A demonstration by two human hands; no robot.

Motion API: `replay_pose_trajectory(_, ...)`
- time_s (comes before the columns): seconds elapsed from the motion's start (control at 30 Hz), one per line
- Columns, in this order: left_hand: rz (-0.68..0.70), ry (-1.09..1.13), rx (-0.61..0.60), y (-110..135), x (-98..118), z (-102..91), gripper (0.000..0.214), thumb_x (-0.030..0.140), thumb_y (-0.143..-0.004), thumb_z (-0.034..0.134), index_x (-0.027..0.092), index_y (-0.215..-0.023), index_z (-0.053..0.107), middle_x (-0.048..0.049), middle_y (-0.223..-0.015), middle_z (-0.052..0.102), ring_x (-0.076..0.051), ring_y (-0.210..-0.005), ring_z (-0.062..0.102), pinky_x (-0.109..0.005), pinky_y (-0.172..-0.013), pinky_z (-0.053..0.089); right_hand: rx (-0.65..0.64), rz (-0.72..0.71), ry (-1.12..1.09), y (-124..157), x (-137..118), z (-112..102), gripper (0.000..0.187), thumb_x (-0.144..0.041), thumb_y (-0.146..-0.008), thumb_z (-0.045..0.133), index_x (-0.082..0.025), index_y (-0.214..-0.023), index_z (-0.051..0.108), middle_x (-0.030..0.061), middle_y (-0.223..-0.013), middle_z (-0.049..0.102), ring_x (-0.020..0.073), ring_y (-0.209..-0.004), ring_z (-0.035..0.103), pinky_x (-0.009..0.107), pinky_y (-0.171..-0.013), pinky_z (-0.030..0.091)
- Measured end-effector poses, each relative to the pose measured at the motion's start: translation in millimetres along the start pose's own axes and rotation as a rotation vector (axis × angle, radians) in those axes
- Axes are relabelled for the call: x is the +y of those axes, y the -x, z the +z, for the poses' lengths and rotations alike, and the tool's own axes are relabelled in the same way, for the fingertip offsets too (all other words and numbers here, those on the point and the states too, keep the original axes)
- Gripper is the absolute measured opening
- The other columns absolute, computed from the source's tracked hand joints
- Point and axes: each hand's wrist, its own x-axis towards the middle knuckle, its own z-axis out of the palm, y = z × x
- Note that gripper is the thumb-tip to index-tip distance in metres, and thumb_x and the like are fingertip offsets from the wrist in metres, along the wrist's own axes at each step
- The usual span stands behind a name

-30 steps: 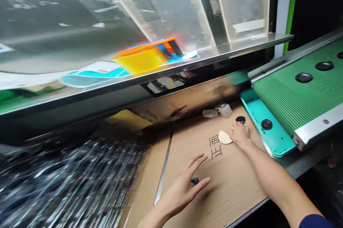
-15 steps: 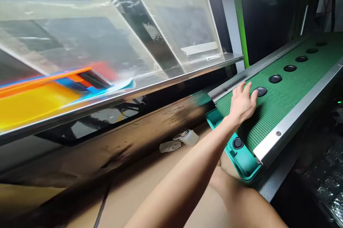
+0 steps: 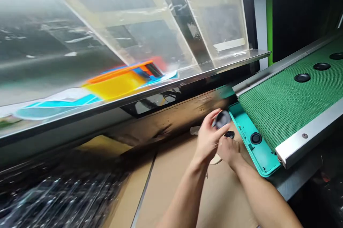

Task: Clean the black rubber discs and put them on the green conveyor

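Note:
My left hand point(image 3: 210, 135) grips a black round cap point(image 3: 222, 119), tilted with its hollow face showing, above the cardboard. Close beside it, my right hand point(image 3: 229, 149) is closed, its fingers partly hidden. A small dark round piece point(image 3: 229, 134) shows just above the right fingers; I cannot tell whether that hand holds it. Right of both hands, another black round cap point(image 3: 256, 138) lies in the teal tray point(image 3: 264, 162) below the conveyor's end. More black caps, the nearest cap point(image 3: 302, 77) among them, lie in a row on the green conveyor belt point(image 3: 284, 110).
Metal rails point(image 3: 311, 133) edge the belt. Brown cardboard point(image 3: 171, 181) covers the surface below my hands. At the left stands a clear-panelled machine door with a metal ledge point(image 3: 187, 81); a yellow and orange box point(image 3: 118, 85) is there. Shiny clear plastic point(image 3: 59, 199) lies lower left.
My left hand has come back from the belt with a black cap and is now beside my right hand, which has come into view. The camera has turned left.

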Motion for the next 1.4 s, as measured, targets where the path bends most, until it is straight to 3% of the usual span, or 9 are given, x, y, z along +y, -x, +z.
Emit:
replay_pose_trajectory(0.13,-0.379,0.159,0.374,46.7,-51.0,-120.7,0.067,0.012,-0.048,0.079,0.023,-0.112,0.059,0.0042,-0.089,0.059,-0.006,-0.061,0.05,-0.016,-0.05,0.037,0.038,-0.042,0.116,5.4,-8.0,-1.1,0.031,-0.036,-0.092,0.061,-0.009,-0.102,0.073,0.0217,-0.109,0.07,0.0343,-0.112,0.062,0.049,-0.099,0.045)
replay_pose_trajectory(0.27,-0.415,0.272,0.455,76.5,-80.3,-163.2,0.057,0.021,-0.055,0.079,0.021,-0.108,0.06,0.0022,-0.092,0.059,-0.006,-0.062,0.049,-0.016,-0.046,0.033,0.003,-0.343,0.146,18.5,-15.3,5.6,0.042,-0.049,-0.091,0.061,-0.02,-0.121,0.068,0.0139,-0.123,0.066,0.0317,-0.119,0.054,0.048,-0.103,0.039)
replay_pose_trajectory(0.43,-0.409,0.29,0.44,85.5,-96.2,-159.6,0.069,0.028,-0.059,0.084,0.022,-0.121,0.053,0.0019,-0.087,0.064,-0.007,-0.06,0.052,-0.017,-0.049,0.034,0.019,-0.411,0.098,18.8,-21.0,19.9,0.031,-0.029,-0.095,0.054,-0.023,-0.122,0.067,0.0101,-0.119,0.067,0.0253,-0.115,0.056,0.039,-0.102,0.041)
replay_pose_trajectory(0.67,-0.478,0.584,0.346,87.5,-99.1,-156.0,0.034,0.027,-0.064,0.082,0.013,-0.094,0.072,-0.002,-0.082,0.069,-0.01,-0.066,0.059,-0.021,-0.057,0.043,0.085,-0.587,-0.304,35.5,-45.3,29.2,0.039,-0.033,-0.092,0.059,-0.023,-0.129,0.063,0.0077,-0.128,0.063,0.0207,-0.121,0.057,0.032,-0.107,0.045)
replay_pose_trajectory(0.8,-0.563,0.738,0.295,89.0,-89.4,-156.1,0.02,0.028,-0.075,0.074,0.015,-0.09,0.073,-0.0046,-0.088,0.072,-0.016,-0.082,0.065,-0.026,-0.073,0.052,0.122,-0.516,-0.294,47.6,-54.3,40.8,0.045,-0.036,-0.091,0.06,-0.022,-0.134,0.06,0.0104,-0.126,0.06,0.022,-0.12,0.058,0.033,-0.105,0.047)
replay_pose_trajectory(1.0,-0.601,0.775,0.031,92.3,-84.2,-151.2,0.047,0.055,-0.094,0.052,0.017,-0.118,0.067,-0.0133,-0.115,0.072,-0.028,-0.11,0.068,-0.042,-0.094,0.055,0.167,-0.411,-0.219,43.7,-53.2,50.3,0.046,-0.041,-0.093,0.06,-0.021,-0.134,0.06,0.0118,-0.124,0.059,0.0237,-0.117,0.058,0.035,-0.105,0.047)
replay_pose_trajectory(1.2,-0.694,0.869,0.3,90.4,-97.4,-146.9,0.037,0.044,-0.1,0.043,0.017,-0.111,0.066,-0.0124,-0.108,0.074,-0.025,-0.107,0.07,-0.041,-0.1,0.053,0.191,-0.51,-0.196,59.9,-58.5,70.7,0.037,-0.031,-0.09,0.059,-0.021,-0.124,0.067,0.0112,-0.118,0.06,0.0242,-0.11,0.056,0.035,-0.1,0.048)
replay_pose_trajectory(1.3,-0.677,0.985,0.294,89.6,-99.4,-150.1,0.028,0.03,-0.098,0.047,0.015,-0.109,0.068,-0.0113,-0.103,0.075,-0.024,-0.105,0.071,-0.041,-0.104,0.052,0.253,-0.598,-0.208,57.0,-58.8,73.0,0.037,-0.03,-0.089,0.06,-0.021,-0.123,0.069,0.011,-0.117,0.06,0.0239,-0.105,0.056,0.036,-0.096,0.049)
replay_pose_trajectory(1.4,-0.598,1.039,0.32,89.7,-99.3,-151.6,0.026,0.019,-0.094,0.046,0.012,-0.097,0.071,-0.0109,-0.096,0.075,-0.024,-0.104,0.071,-0.04,-0.107,0.051,0.31,-0.512,-0.178,47.2,-54.2,70.4,0.036,-0.031,-0.09,0.06,-0.021,-0.122,0.071,0.0117,-0.115,0.062,0.0242,-0.105,0.056,0.037,-0.096,0.049)
